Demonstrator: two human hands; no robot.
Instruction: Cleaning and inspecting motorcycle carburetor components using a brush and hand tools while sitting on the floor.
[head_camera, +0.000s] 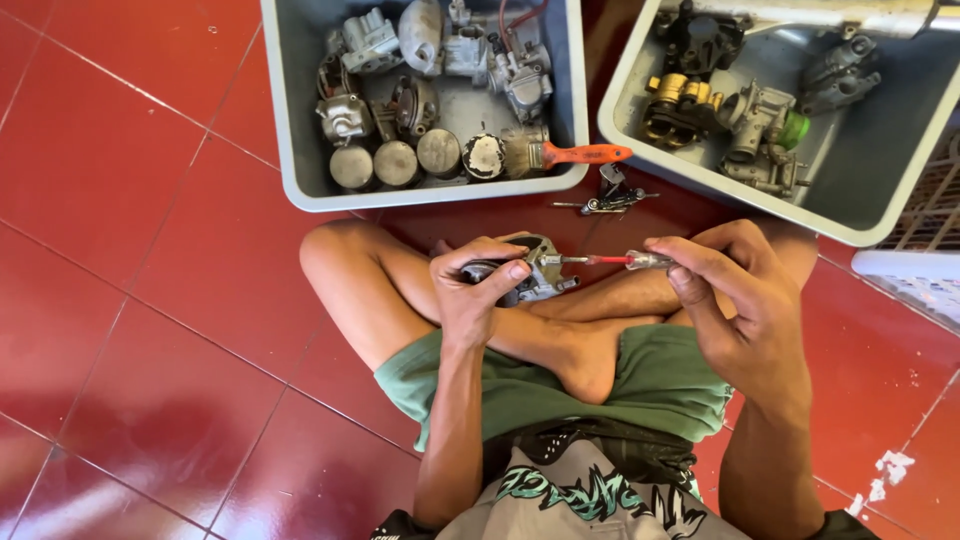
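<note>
I sit cross-legged on a red tiled floor. My left hand (478, 285) grips a small grey metal carburetor (537, 272) above my crossed legs. My right hand (735, 300) holds a screwdriver (625, 260) with a clear and red handle. Its shaft points left, and its tip meets the right side of the carburetor. Both hands are level with each other, about a hand's width apart.
A grey tub (300, 120) ahead holds several pistons, carburetors and an orange-handled brush (570, 154). A second grey tub (880, 180) at the right holds more engine parts. Small metal tools (610, 198) lie on the floor between the tubs. A white basket (925, 262) is at the right edge.
</note>
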